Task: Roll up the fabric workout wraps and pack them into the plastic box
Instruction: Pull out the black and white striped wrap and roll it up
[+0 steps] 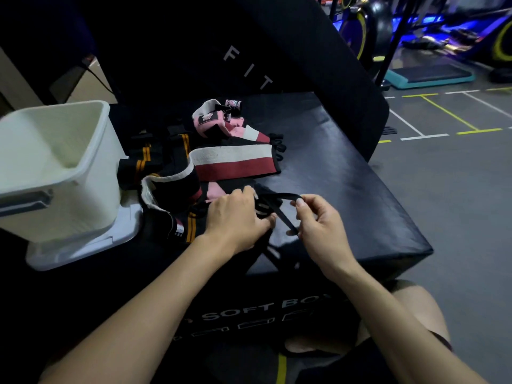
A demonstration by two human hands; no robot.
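Biggest thing here is the black padded plyo box (332, 173) with "SOFT BOX" printed on its near face, and everything sits on top of it. Behind it leans another black pad (194, 51) with the letters "FIT" showing.

On the left of the box top stands the white plastic box (91, 151), open side up, sitting on what looks like its own lid (110, 239). Can't see anything inside it from this angle.

Just right of the plastic box is the messy pile of fabric wraps, all unrolled. There's a white, dark red and black striped wrap (235, 162) lying flat across the middle, one end curling up toward the plastic box. Farther back sits a pink and white wrap (213, 120), bunched up. Black wraps with orange stripes (146, 159) lie next to the plastic box wall, and another orange-striped bit pokes out by the left wrist.

Left hand (235, 217) is pressed down on a dark wrap at the near edge of the pile, fingers curled over it. Right hand (315, 223) pinches a thin black strap loop (279, 209) between thumb and fingers, and the loop runs back to under the left hand. The two hands are close together, nearly touching.
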